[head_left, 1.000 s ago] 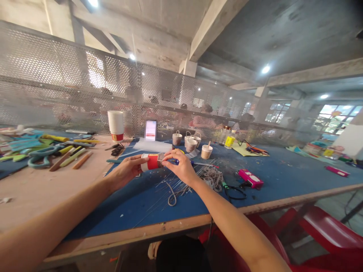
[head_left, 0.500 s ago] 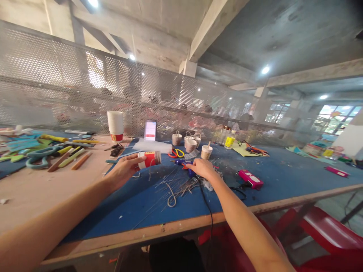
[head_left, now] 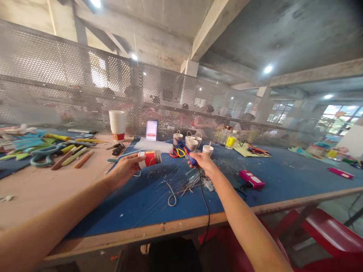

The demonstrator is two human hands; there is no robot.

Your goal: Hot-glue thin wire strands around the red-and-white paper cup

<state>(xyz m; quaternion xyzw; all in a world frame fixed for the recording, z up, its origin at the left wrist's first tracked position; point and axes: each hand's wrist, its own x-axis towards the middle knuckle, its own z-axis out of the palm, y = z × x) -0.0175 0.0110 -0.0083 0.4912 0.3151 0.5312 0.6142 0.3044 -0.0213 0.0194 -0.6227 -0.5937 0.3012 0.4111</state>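
My left hand (head_left: 124, 169) is closed round a red and white paper cup (head_left: 149, 158), held on its side above the blue table top (head_left: 136, 204). My right hand (head_left: 202, 160) grips a blue glue gun (head_left: 187, 153), raised off the table with its nozzle pointing up and left; its black cord (head_left: 204, 204) hangs down over the table's front edge. Between the hands lie loose twine and thin wires (head_left: 177, 187).
Red and yellow scissors (head_left: 176, 152) and several small twine-wrapped cups (head_left: 193, 143) sit behind the hands. A stack of paper cups (head_left: 117, 125), a phone (head_left: 151, 130), a pink box (head_left: 252, 179) and coloured craft pieces (head_left: 42, 149) lie around. A perforated metal screen (head_left: 70, 87) backs the table; people sit beyond it.
My right hand left the cup, reached right to the glue gun lying on the table, took hold of it and lifted it. My left hand kept the cup in place.
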